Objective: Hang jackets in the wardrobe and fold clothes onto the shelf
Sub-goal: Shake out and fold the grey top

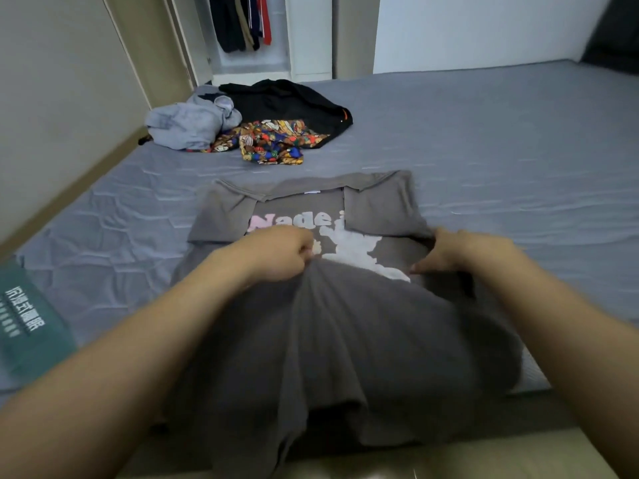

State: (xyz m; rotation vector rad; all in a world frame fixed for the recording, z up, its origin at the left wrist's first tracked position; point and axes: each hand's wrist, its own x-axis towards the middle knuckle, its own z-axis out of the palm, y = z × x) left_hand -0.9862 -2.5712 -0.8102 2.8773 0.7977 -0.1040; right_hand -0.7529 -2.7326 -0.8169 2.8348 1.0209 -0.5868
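Observation:
A grey T-shirt (373,209) with pink and white print lies on the bed, both sleeves folded in over its front. My left hand (280,252) grips a bunch of the shirt's lower cloth near the middle of the print. My right hand (460,252) pinches the same lower cloth at the shirt's right side. The bottom half of the shirt is lifted and drawn up between my hands, and it hides most of the print. Farther back on the bed lie a black jacket (287,102), a light blue garment (193,124) and a colourful patterned garment (273,140).
The grey-blue mattress (501,140) fills most of the view. An open white wardrobe (307,36) with dark clothes hanging inside stands beyond the bed's far end. A green label (27,323) sits at the mattress's left edge. A beige wall runs along the left.

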